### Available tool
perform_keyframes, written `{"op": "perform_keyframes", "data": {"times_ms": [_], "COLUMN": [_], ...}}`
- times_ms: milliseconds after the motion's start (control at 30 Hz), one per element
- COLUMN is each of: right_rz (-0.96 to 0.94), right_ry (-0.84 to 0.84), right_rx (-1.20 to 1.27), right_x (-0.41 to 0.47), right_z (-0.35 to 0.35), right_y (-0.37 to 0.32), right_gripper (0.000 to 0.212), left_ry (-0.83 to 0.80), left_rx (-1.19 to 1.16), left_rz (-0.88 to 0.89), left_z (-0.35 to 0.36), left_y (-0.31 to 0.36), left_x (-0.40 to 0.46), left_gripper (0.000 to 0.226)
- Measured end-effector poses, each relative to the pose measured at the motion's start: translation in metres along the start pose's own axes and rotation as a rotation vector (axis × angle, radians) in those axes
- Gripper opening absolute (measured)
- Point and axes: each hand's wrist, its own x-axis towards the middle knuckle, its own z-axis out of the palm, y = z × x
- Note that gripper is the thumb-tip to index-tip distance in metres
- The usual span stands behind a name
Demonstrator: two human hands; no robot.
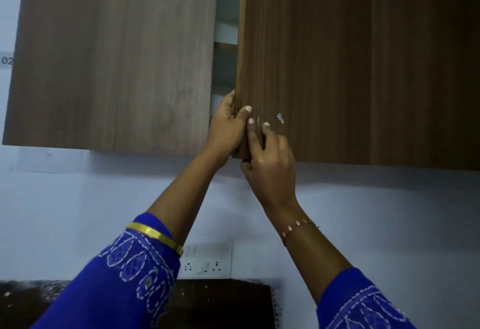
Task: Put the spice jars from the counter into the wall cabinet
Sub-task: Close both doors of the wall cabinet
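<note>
The wooden wall cabinet fills the upper half of the head view. Its right door [306, 63] stands a little ajar, leaving a narrow gap [224, 68] through which a shelf shows. My left hand [228, 126] grips the free edge of that door near its lower corner, thumb on the front. My right hand [270, 154] holds the same corner from the front and below. The left door [111, 55] is closed. No spice jars are visible in this view.
A further cabinet panel [426, 68] lies to the right. Below the cabinet is a pale wall with a switch and socket plate [207, 261]. A dark counter [220, 302] runs along the bottom, partly hidden by my blue sleeves.
</note>
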Motion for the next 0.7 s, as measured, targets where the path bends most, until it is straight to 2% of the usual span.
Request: {"op": "perform_keyframes", "data": {"times_ms": [433,600,700], "right_rz": [-0.088,-0.115,-0.115], "right_ry": [-0.064,-0.085,-0.081], "right_rx": [-0.218,-0.266,-0.247], "right_x": [-0.003,-0.003,-0.004], "right_z": [0.088,0.105,0.111], "right_y": [-0.024,-0.026,-0.026], "right_gripper": [0.062,0.059,0.06], "left_ry": [-0.012,-0.025,0.016], "left_rx": [-0.081,-0.199,-0.132], "left_rz": [-0.109,-0.178,-0.145], "left_z": [-0.044,-0.052,-0.054], "left_y": [-0.081,-0.099,-0.105], "left_x": [0.049,0.062,0.062], "left_gripper": [0.043,0.042,0.04]}}
